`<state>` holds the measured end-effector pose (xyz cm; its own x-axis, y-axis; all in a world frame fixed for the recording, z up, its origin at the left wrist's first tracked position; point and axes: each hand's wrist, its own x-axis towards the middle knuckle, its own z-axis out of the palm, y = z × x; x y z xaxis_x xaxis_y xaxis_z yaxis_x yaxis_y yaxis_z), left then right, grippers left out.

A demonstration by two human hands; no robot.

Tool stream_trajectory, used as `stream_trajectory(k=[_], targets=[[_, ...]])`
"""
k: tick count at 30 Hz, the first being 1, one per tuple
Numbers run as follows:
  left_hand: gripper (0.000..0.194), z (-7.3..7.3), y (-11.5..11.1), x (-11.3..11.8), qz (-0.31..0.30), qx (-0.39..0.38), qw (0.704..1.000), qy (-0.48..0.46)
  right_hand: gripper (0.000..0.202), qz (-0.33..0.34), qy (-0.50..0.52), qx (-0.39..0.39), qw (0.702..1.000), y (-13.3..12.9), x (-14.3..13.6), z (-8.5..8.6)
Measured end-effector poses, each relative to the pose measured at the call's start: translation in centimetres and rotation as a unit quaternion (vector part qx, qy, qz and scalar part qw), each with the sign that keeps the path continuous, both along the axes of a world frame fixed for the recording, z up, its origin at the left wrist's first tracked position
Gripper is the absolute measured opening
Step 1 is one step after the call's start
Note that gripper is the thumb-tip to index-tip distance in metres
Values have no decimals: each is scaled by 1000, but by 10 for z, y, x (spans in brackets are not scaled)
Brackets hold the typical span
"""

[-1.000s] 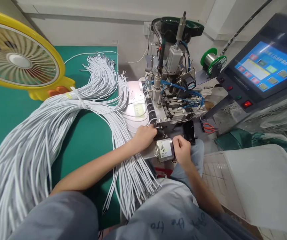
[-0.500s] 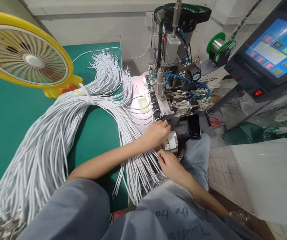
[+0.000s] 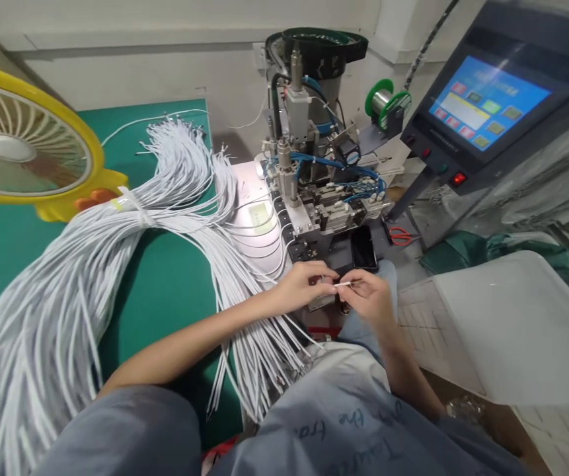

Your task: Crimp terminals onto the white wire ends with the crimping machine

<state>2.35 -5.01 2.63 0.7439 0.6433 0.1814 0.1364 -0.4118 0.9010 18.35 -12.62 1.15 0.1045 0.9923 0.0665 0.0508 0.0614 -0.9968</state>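
In front of the machine (image 3: 308, 205) my two hands meet, close together. Between them runs the end of a white cable (image 3: 344, 283). My right hand (image 3: 369, 297) pinches it between thumb and fingers. From the other side my left hand (image 3: 308, 285) has its thumb and fingertips closed on the same cable. A big tied bundle of white cables (image 3: 165, 221) lies on the green table mat (image 3: 165, 291), and its near ends hang below my left forearm. Several single cables curve into the machine's near side.
A yellow fan (image 3: 93, 158) stands at the left. Behind the machine are a green wire spool (image 3: 380, 99) and a touchscreen panel (image 3: 487, 106). A black phone (image 3: 363, 248) and red-handled scissors (image 3: 400, 236) lie right of the machine. A white bin lid (image 3: 512, 324) is at the right.
My right hand has risen from the hanging cable ends to meet my left hand, with a cable end now held between them. My left hand has come slightly back from the machine. The view has shifted.
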Motion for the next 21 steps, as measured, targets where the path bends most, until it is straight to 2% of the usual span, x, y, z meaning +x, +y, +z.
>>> stream_trajectory(k=[3, 6, 8, 10, 14, 18, 21], targets=[[32, 3, 3, -1, 22, 3, 999, -38, 14, -25, 109, 36, 993, 5, -6, -2], [28, 5, 3, -2, 40, 24, 997, -56, 16, 13, 193, 33, 981, 10, -10, -4], [27, 5, 2, -2, 43, 38, 997, -58, 15, 24, 212, 19, 977, 15, -11, -5], [26, 4, 1, -2, 40, 49, 996, -57, 13, 15, 185, 32, 982, 20, -11, -7], [23, 2, -2, -2, 40, 52, 996, -57, 11, -39, 99, 108, 988, 25, -13, -10], [23, 4, -3, -4, 25, 46, 997, -56, 15, -32, 64, 95, 993, 25, -11, -8], [24, 4, -1, -6, 13, 96, 995, -34, 16, -39, -22, 117, 992, 24, -6, -2]])
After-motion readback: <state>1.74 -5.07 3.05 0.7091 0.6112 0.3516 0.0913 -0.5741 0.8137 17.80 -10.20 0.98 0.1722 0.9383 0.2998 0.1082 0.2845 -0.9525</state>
